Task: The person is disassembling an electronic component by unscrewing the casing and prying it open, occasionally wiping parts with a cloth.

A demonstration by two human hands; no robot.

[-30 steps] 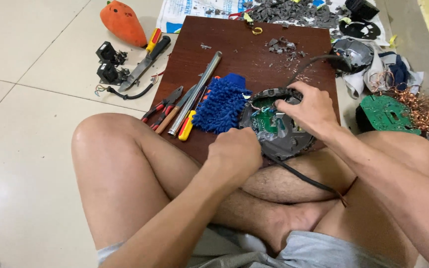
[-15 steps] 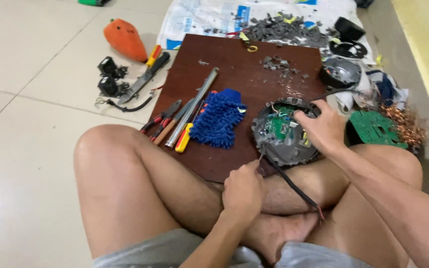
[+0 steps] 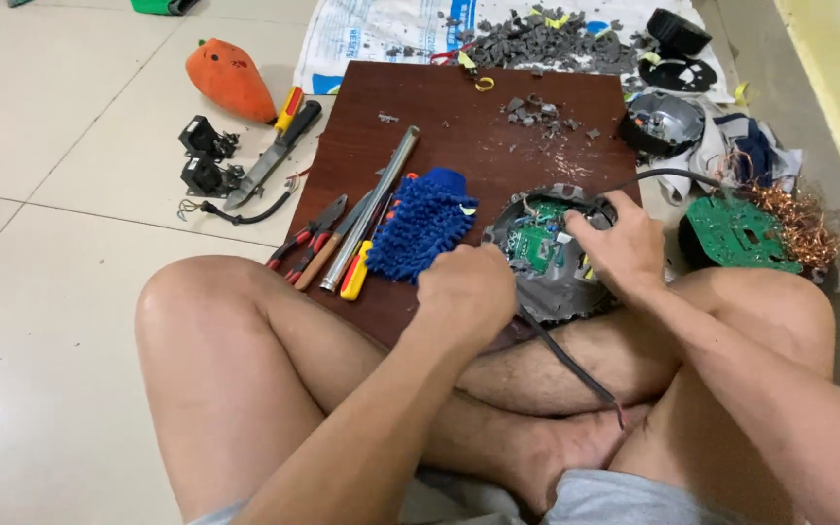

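Person sat cross-legged on tile floor, brown board (image 3: 459,107) resting against the shins. Round grey housing (image 3: 548,261) with green circuit board (image 3: 540,243) inside lay at the board's near right edge, just above the legs. Left hand (image 3: 467,292) was curled into a loose fist at the housing's left rim, fingers closed; what they gripped could not be told. Right hand (image 3: 616,243) lay on the housing's right side, fingers bent and pressing down on its top, thumb toward the green board. Black cable (image 3: 566,360) ran from under the housing across the shin toward the foot. Just left of the left hand: blue mitt (image 3: 420,226), touching a yellow-handled screwdriver (image 3: 355,274), steel tube (image 3: 369,206) and red pliers (image 3: 305,236). Grey plastic scraps (image 3: 542,112) scattered on the board's far part. Off the board, right: second green board (image 3: 731,231) beside copper wire (image 3: 801,222). Left on the floor: orange carrot toy (image 3: 228,80), knife (image 3: 269,160).
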